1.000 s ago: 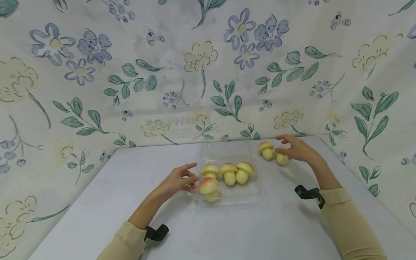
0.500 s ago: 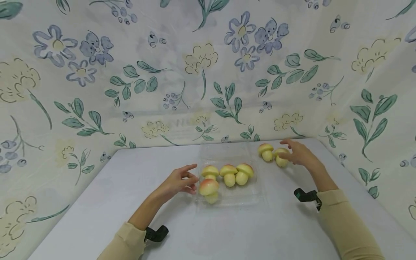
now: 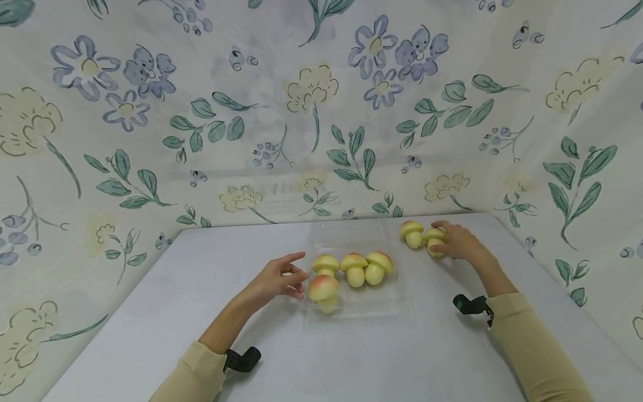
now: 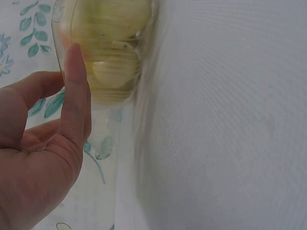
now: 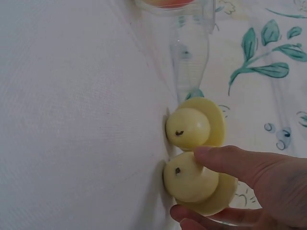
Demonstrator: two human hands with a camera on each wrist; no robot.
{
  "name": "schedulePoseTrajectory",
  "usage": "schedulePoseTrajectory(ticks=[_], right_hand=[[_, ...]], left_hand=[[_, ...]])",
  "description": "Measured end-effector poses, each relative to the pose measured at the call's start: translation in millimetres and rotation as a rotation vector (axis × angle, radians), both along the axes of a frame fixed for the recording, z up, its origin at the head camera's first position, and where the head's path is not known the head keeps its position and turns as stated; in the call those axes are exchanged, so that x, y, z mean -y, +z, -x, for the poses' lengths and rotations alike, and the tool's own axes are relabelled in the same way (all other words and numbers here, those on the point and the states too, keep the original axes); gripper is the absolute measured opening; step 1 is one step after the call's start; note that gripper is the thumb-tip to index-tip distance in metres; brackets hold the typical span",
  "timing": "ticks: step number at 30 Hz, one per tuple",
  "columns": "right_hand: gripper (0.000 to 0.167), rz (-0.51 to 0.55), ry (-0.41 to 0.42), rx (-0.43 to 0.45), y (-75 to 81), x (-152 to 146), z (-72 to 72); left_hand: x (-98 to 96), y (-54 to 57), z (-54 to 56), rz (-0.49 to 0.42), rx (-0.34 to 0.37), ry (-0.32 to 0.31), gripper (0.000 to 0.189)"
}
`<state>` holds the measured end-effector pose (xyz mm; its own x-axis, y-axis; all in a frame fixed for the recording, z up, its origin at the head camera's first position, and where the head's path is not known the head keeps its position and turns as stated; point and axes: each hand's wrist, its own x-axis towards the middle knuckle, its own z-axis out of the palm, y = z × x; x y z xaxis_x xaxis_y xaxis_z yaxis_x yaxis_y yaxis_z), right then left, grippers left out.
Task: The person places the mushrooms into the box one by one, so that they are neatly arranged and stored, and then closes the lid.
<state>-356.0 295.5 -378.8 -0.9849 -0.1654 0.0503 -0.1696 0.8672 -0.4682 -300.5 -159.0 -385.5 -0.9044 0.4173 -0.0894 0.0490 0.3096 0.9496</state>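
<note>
At the back right, my right hand (image 3: 461,243) grips a yellow toy mushroom (image 3: 435,234). In the right wrist view its thumb (image 5: 225,160) lies against the stem, with the fingers curled round the other side. A second toy mushroom (image 5: 188,125) stands right beside it. My left hand (image 3: 278,279), fingers loosely bent, is at the left side of a clear plastic container (image 3: 372,306). In the left wrist view its fingertips overlap the container wall (image 4: 58,43). Inside are several toy mushrooms, one with a reddish cap (image 3: 324,287) at the front left.
The container's clear lid (image 3: 346,230) is folded open toward the back of the white table (image 3: 221,257). A floral cloth (image 3: 311,139) hangs right behind the table. Black wrist cameras (image 3: 243,360) stick out from both sleeves.
My right hand has come down and its thumb and fingers have closed round the right-hand toy mushroom. The left hand has stayed by the container.
</note>
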Motion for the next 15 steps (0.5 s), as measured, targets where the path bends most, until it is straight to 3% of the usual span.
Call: schedulePoseTrajectory(ticks=[15], right_hand=[[0.070, 0.058, 0.007, -0.010, -6.6, 2.4, 2.3]], left_hand=[[-1.4, 3.1, -2.2, 0.008, 0.007, 0.016, 0.072]])
